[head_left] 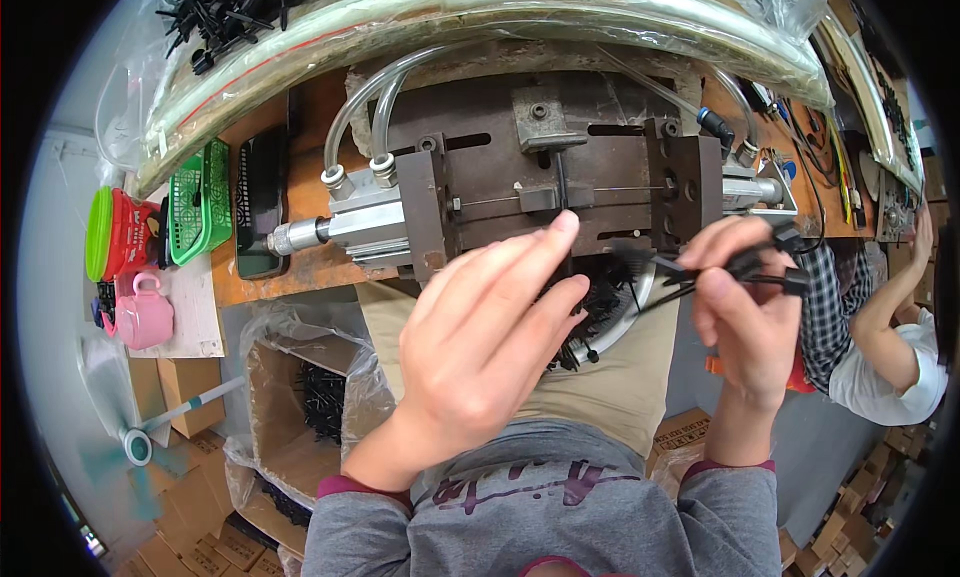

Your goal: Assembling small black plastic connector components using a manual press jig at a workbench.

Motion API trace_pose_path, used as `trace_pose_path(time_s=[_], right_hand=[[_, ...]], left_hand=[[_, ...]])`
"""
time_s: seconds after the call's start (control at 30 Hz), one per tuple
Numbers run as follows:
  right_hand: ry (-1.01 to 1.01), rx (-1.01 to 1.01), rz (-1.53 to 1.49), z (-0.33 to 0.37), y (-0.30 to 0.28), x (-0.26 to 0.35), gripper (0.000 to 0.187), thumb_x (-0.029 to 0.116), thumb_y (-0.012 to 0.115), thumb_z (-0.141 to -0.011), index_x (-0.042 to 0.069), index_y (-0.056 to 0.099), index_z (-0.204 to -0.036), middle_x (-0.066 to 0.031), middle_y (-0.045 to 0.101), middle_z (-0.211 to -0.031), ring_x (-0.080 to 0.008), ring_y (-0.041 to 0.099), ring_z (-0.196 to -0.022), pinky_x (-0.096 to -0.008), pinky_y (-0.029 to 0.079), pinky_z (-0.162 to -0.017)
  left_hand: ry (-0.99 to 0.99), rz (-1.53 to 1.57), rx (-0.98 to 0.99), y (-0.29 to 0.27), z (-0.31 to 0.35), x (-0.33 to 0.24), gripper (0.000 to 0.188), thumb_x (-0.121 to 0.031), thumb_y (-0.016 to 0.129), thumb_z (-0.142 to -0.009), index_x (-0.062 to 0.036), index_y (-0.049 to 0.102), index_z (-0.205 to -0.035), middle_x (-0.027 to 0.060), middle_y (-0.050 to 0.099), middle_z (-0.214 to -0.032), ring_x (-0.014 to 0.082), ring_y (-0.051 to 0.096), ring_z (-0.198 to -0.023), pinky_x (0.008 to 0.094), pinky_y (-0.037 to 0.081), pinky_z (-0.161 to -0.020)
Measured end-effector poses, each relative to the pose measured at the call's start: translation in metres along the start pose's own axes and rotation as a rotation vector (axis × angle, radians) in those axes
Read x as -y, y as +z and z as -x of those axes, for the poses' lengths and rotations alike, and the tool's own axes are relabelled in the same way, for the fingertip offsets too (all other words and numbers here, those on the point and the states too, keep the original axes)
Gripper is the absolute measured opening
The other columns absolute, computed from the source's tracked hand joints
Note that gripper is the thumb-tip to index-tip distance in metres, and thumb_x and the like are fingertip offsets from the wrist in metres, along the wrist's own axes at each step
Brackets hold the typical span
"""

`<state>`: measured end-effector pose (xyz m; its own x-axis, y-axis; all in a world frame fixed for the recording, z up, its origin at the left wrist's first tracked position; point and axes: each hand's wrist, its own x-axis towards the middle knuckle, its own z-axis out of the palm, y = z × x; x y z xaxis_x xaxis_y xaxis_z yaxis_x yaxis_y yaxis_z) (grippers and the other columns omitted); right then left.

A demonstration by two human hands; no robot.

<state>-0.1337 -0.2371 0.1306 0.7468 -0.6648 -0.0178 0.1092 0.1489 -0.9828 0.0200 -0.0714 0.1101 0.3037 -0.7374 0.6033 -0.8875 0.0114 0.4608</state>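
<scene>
My left hand (480, 327) reaches over the front of a dark metal fixture (490, 182), its fingers stretched out and holding nothing I can see. One fingertip is right at the lower end of a thin black plastic rod (562, 182), which stands in the small clamp block at the fixture's middle; whether they touch I cannot tell. My right hand (745, 322) is closed round several black plastic rod parts (750, 267) with knobbed ends, slightly blurred. Between the hands, partly hidden by my left fingers, a round white-rimmed container (640, 295) holds more black parts (600, 312).
Air cylinders (368, 227) with clear hoses flank the fixture. A padded, plastic-wrapped bar (480, 12) curves across the back, black parts (240, 12) behind it. Left are a green basket (200, 202), pink mug (146, 312) and open carton (285, 397). Another person (890, 357) sits at right.
</scene>
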Motion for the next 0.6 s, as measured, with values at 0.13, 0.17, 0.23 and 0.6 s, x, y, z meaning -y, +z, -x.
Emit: trace_pose_path(time_s=[0.13,0.17,0.23,0.6], right_hand=[[-0.127,-0.070,-0.030,0.001,-0.006,0.000,0.017,-0.008,0.073,-0.081,-0.004,0.061,-0.093,-0.0193,0.065,-0.099,-0.0105,0.056,-0.055,-0.0213,0.046,-0.046],[-0.143,-0.089,-0.036,0.001,-0.005,-0.001,0.018,-0.008,0.074,-0.080,-0.004,0.062,-0.093,-0.0187,0.065,-0.099,-0.0115,0.058,-0.056,-0.0221,0.047,-0.047],[-0.205,-0.131,0.001,0.003,-0.002,-0.004,0.020,-0.008,0.075,-0.078,-0.004,0.064,-0.094,-0.0190,0.066,-0.102,-0.0148,0.062,-0.064,-0.0244,0.052,-0.054],[-0.888,-0.167,1.013,0.006,0.016,-0.019,0.034,-0.009,0.082,-0.071,-0.002,0.072,-0.103,-0.0176,0.067,-0.119,-0.0256,0.070,-0.101,-0.0326,0.062,-0.085]], left_hand=[[0.027,-0.149,0.095,0.017,0.009,0.004,0.032,-0.009,0.082,-0.068,-0.0031,0.073,-0.097,0.0118,0.070,-0.123,0.0196,0.068,-0.082,0.0328,0.053,-0.075],[0.009,-0.192,0.111,0.020,0.010,0.003,0.031,-0.009,0.082,-0.068,-0.0032,0.073,-0.097,0.0116,0.070,-0.123,0.0190,0.067,-0.079,0.0316,0.053,-0.073],[-0.028,-0.275,0.144,0.025,0.011,0.001,0.030,-0.009,0.082,-0.068,-0.0034,0.073,-0.097,0.0110,0.071,-0.123,0.0176,0.066,-0.071,0.0292,0.053,-0.070],[-0.097,-0.188,0.105,0.025,0.002,0.009,0.030,-0.012,0.084,-0.068,-0.0068,0.074,-0.096,0.0072,0.072,-0.122,0.0152,0.064,-0.061,0.0252,0.050,-0.059]])
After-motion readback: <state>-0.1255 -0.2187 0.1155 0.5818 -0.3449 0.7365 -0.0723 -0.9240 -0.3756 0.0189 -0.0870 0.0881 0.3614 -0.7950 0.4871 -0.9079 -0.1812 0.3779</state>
